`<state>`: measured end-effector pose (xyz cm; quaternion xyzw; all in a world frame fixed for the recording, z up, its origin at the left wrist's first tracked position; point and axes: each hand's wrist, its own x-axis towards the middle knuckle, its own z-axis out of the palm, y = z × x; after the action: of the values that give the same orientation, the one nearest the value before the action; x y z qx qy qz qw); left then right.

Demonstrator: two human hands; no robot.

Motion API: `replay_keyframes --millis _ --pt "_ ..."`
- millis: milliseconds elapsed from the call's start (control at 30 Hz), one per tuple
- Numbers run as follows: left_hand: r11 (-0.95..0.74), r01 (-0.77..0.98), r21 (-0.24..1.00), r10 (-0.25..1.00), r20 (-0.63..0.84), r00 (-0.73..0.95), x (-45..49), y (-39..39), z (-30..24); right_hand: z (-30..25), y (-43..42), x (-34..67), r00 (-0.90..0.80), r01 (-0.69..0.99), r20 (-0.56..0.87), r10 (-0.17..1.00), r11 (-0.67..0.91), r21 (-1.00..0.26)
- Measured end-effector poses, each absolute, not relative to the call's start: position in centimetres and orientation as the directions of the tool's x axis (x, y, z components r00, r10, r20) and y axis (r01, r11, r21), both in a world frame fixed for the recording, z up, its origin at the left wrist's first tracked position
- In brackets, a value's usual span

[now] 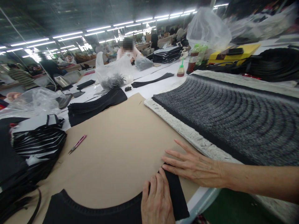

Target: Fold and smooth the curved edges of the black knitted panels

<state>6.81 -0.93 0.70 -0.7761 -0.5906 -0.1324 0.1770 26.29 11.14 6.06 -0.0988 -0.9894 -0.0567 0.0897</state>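
Observation:
A tan paper sheet [112, 146] lies flat on the cutting table, with a curved black fabric panel [93, 211] along its near edge. My left hand [157, 202] rests at the bottom of the view, its fingers over the edge of a black fabric strip [176, 194]. The thumb of that hand is hidden. My right hand [193, 166] comes in from the right, fingers spread flat on the paper, fingertips just beside the strip's top end. Pink-handled snips [77, 144] lie on the paper, out of reach of both fingertips.
A wide grey-and-black knit fabric [221, 118] with a white edge lies to the right. Black-and-white striped pieces [37, 146] are heaped at left. Farther off are stacked black pieces [95, 104], plastic bags [114, 73], bottles [192, 54], and a person [127, 49] across the table.

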Motion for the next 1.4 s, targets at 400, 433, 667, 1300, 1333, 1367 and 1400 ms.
replay_keyframes --millis 400,433,667,1300,1333,1367,1400 --pt "-0.246 0.963 -0.112 0.864 0.425 0.270 6.7 -0.9 0.5 5.6 11.2 26.4 -0.958 0.236 0.182 0.222 0.970 0.058" --pt "-0.246 0.963 -0.112 0.863 0.426 0.271 6.7 -0.9 0.5 5.6 11.2 26.4 -0.958 0.242 0.170 0.229 0.969 0.057" --pt "-0.235 0.967 -0.101 0.876 0.410 0.255 6.7 -0.9 0.5 5.3 11.3 26.3 -0.938 0.313 0.126 0.324 0.945 -0.097" --pt "-0.221 0.969 -0.114 0.894 0.372 0.248 7.2 -0.8 0.9 6.8 11.4 26.0 -0.919 0.359 0.044 0.391 0.879 -0.313" --pt "-0.221 0.969 -0.111 0.896 0.370 0.247 7.2 -0.8 0.9 6.7 11.3 25.9 -0.922 0.358 0.037 0.386 0.883 -0.303" --pt "-0.217 0.971 -0.105 0.896 0.374 0.241 7.2 -0.7 0.9 6.6 11.2 25.9 -0.919 0.364 0.035 0.392 0.882 -0.298" --pt "-0.211 0.973 -0.097 0.894 0.384 0.233 7.3 -0.7 0.9 6.5 11.2 25.8 -0.912 0.379 0.041 0.409 0.875 -0.300"
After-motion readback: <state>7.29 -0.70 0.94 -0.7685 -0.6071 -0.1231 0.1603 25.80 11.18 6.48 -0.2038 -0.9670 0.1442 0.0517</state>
